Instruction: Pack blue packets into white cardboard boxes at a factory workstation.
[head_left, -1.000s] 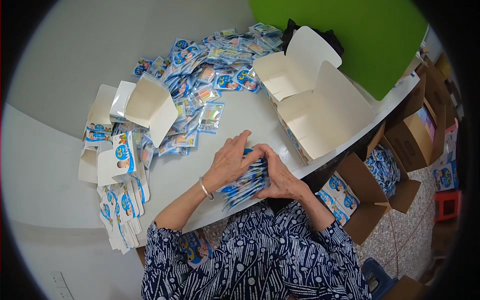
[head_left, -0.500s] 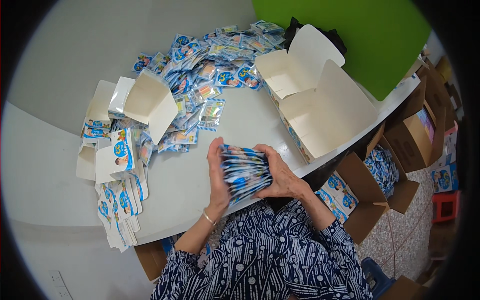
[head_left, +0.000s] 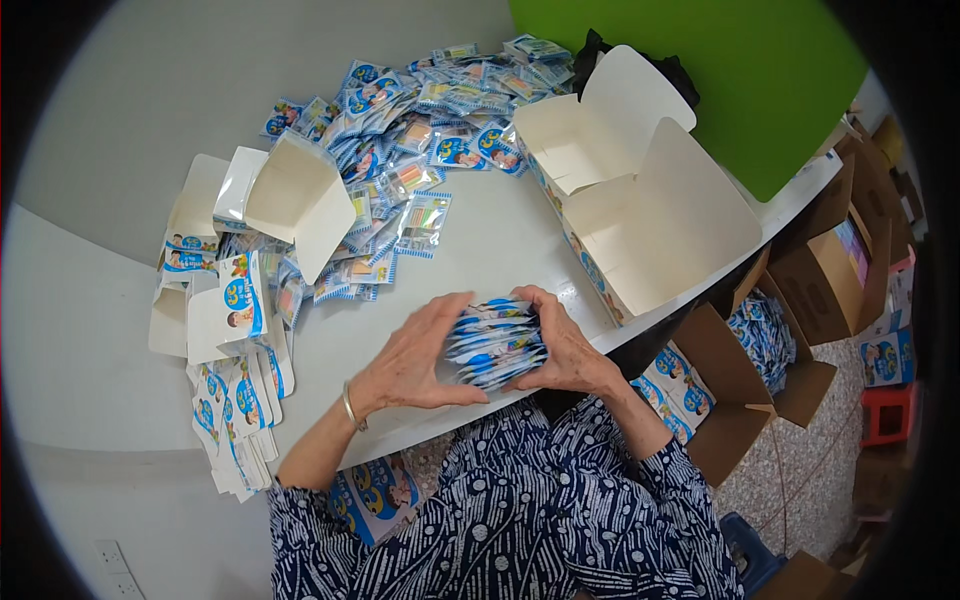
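Note:
A stack of small blue-and-white plastic packets (head_left: pixel 497 345) sits between my two hands, just above the table's front edge, with the packet edges facing up. My right hand (head_left: pixel 568 350) is wrapped round the stack's right side, thumb at the near end and fingers at the far end. Against the left side, my left hand (head_left: pixel 412 358) curves with its thumb along the near end and fingers at the far corner. Beyond my hands lies a large heap of loose packets (head_left: pixel 410 178), some showing coloured sticks through clear film.
Two open white boxes (head_left: pixel 650 240) stand at the right of the white table (head_left: pixel 480 225). On the left are more open boxes (head_left: pixel 300 205) and flat cartons (head_left: pixel 240 400). A green panel (head_left: pixel 710 90) rises behind. Brown cartons (head_left: pixel 725 375) stand on the floor at right.
My left hand has turned and shifted left, from flat along the stack's side to curved round its ends. The stack looks more compact. My right hand has barely moved.

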